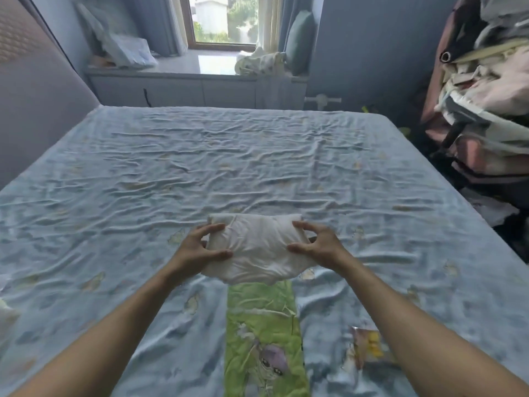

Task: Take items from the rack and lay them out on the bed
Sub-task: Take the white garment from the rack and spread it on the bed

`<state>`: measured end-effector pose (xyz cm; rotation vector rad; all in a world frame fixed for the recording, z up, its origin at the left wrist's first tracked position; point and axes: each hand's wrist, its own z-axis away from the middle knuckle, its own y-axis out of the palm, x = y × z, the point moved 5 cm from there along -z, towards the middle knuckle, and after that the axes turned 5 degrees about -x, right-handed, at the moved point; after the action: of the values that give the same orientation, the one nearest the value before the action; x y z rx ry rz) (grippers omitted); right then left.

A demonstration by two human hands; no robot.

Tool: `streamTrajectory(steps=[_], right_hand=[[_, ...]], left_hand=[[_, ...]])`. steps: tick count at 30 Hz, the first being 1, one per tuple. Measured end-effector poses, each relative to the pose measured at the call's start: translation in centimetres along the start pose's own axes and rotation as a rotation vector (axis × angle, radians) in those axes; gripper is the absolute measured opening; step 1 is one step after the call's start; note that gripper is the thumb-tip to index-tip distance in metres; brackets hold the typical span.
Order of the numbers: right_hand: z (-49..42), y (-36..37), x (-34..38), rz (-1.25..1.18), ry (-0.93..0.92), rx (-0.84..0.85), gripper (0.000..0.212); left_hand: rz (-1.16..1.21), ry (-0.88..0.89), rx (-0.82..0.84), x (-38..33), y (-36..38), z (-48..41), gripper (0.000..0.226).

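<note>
We hold a folded white cloth (259, 249) between both hands, out in front of us over the near middle of the bed (257, 156). Its long axis runs left to right across our view, so each short end falls to one hand. The left hand (197, 249) pinches the left end, thumb on the near edge and fingers curled over the far upper corner. The right hand (317, 245) mirrors it on the right end, thumb on top and fingers tucked behind. Neither hand is nearer than the other; the bundle sits squarely between them, at even reach.

The near edge of the cloth overlaps the far end of a green printed strip (264, 336) that lies along the blue sheet and runs back towards us. We cannot tell whether the bundle rests on the sheet or hangs just above it, though its belly sags low at the near side.

The rack (483, 90), heaped with clothes, stands off the bed's right side, well apart from our hands. In our judgement, the open run of sheet lies straight ahead, beyond the cloth, so the coming move likely turns on spreading it forward and outward along that crosswise axis, both hands parting evenly.
</note>
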<state>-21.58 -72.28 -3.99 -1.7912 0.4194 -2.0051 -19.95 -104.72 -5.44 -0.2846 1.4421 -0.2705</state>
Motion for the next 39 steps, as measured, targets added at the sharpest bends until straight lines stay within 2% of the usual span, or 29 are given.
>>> streamTrajectory(steps=[3,7,10,12,13,15,18,21,26,29,31,35,39], right_hand=[[-0.9,3.2,-5.9,0.078,0.042,0.027,0.078],[-0.9,6.5,-11.9,0.158,0.07,0.05,0.074],[-1.1,8.2,-15.0,0.283,0.022,0.089,0.075],[-1.3,8.1,-15.9,0.337,-0.019,0.118,0.075],[-1.3,7.8,-15.8,0.366,-0.068,0.116,0.074],[-1.0,6.8,-14.8,0.526,-0.282,0.084,0.068],[0.4,6.1,-13.8,0.816,-0.637,0.176,0.068],[1.3,6.3,-14.4,0.921,-0.711,0.302,0.084],[1.1,7.3,-14.2,0.902,-0.746,0.273,0.061],[0.8,7.4,-12.7,0.812,-0.704,0.234,0.039],[0.0,7.2,-12.2,0.738,-0.616,0.215,0.029],[-2.6,5.7,-11.2,0.547,-0.489,0.096,0.039],[-6.3,4.0,-8.0,0.356,-0.433,0.101,0.044]], left_hand=[[-0.039,-0.024,0.021,6.7,2.9,-0.9,0.091],[-0.131,-0.017,0.05,14.1,5.5,-1.2,0.093],[-0.263,-0.007,0.077,17.3,6.3,-1.0,0.11],[-0.317,0.02,0.072,17.8,5.9,-0.9,0.103],[-0.354,0.066,0.06,17.4,5.3,-0.9,0.095],[-0.529,0.239,0.048,15.9,3.9,-0.8,0.083],[-0.89,0.542,0.182,14.1,3.5,0.1,0.095],[-1.053,0.64,0.315,14.0,4.2,1.1,0.101],[-0.979,0.658,0.302,14.1,4.9,1.2,0.065],[-0.901,0.681,0.197,12.9,4.9,1.5,0.045],[-0.794,0.624,0.111,12.4,4.6,1.0,0.027],[-0.482,0.382,0.035,10.5,3.6,-1.6,0.019],[-0.303,0.291,-0.033,7.8,2.1,-5.7,0.028]])
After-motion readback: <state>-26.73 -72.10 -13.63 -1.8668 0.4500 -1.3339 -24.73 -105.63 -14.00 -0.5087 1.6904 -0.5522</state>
